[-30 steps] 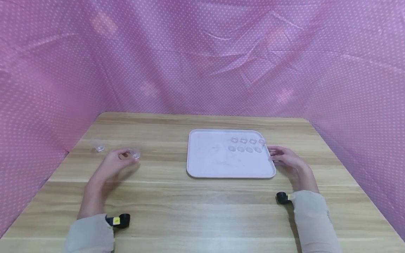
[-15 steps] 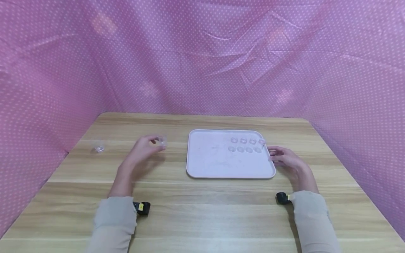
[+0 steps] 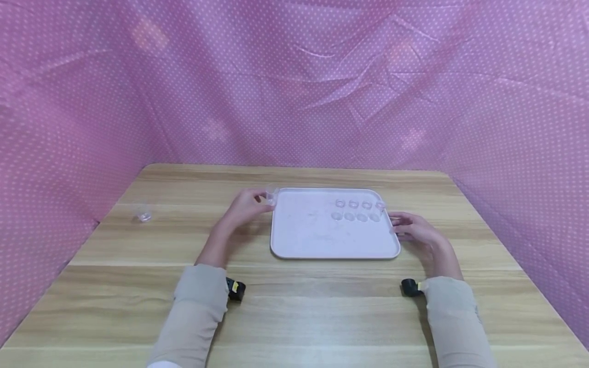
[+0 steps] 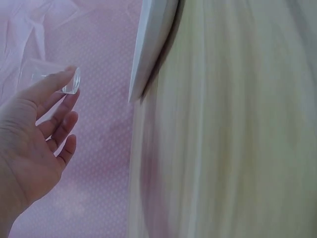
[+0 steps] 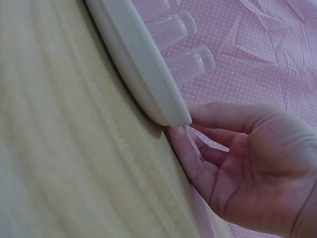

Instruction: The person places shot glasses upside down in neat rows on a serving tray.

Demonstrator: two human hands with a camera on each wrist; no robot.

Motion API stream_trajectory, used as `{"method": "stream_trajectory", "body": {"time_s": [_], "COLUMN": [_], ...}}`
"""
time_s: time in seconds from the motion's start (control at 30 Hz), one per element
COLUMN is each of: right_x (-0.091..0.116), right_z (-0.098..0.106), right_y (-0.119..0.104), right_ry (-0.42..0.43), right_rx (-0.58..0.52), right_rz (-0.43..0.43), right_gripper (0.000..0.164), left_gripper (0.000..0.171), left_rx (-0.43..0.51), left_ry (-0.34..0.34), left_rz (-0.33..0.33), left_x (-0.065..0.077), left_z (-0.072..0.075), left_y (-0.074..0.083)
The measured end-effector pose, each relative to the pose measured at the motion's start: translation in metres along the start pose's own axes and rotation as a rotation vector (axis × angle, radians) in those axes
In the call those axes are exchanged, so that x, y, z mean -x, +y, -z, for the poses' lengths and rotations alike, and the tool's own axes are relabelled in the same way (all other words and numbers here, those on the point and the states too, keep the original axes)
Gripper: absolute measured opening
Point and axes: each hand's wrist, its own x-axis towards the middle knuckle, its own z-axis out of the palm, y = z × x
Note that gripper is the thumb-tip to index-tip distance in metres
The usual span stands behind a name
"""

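Note:
Held by its side between the thumb and fingers of my left hand [image 3: 244, 208] is a small clear shot glass [image 4: 72, 82], thicker base downward. In the head view it is at the far left corner of a white tray [image 3: 313, 240], apart from the tray's floor as far as I can tell. My right hand [image 3: 414, 228] grips the tray's right edge, thumb at the rim and a finger under it in the right wrist view. Several clear shot glasses [image 5: 190, 64] stand in a row on the tray's right half, thick-looking ends uppermost.
Another clear glass [image 3: 144, 216] stands on the wooden table [image 3: 294, 306] at far left. Pink dotted cloth [image 3: 294, 102] hangs behind and beside the table. A black wrist camera [image 3: 236, 291] sits on the left sleeve, and another black camera [image 3: 409, 287] on the right.
My left hand has carried the shot glass rightward and away from me, from the table's left part to the tray's left edge. The right hand and the tray stay practically still.

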Motion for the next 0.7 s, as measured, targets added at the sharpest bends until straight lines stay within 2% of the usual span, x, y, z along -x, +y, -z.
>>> {"method": "stream_trajectory", "body": {"time_s": [0.23,0.5,0.7], "right_x": [-0.002,-0.003,-0.004], "right_z": [-0.002,-0.002,-0.001], "right_y": [0.0,0.002,0.001], "right_ry": [0.0,0.007,0.013], "right_rx": [0.01,-0.014,-0.016], "right_rz": [0.002,0.003,0.007], "right_gripper": [0.055,0.055,0.055], "left_gripper": [0.034,0.022,0.024], "left_rx": [-0.004,0.008,-0.03], "left_ry": [-0.02,-0.056,-0.098], "left_rz": [-0.008,-0.07,-0.062], "left_x": [-0.015,-0.027,-0.034], "left_z": [-0.016,-0.034,-0.044], "left_y": [0.011,0.021,0.028]}}
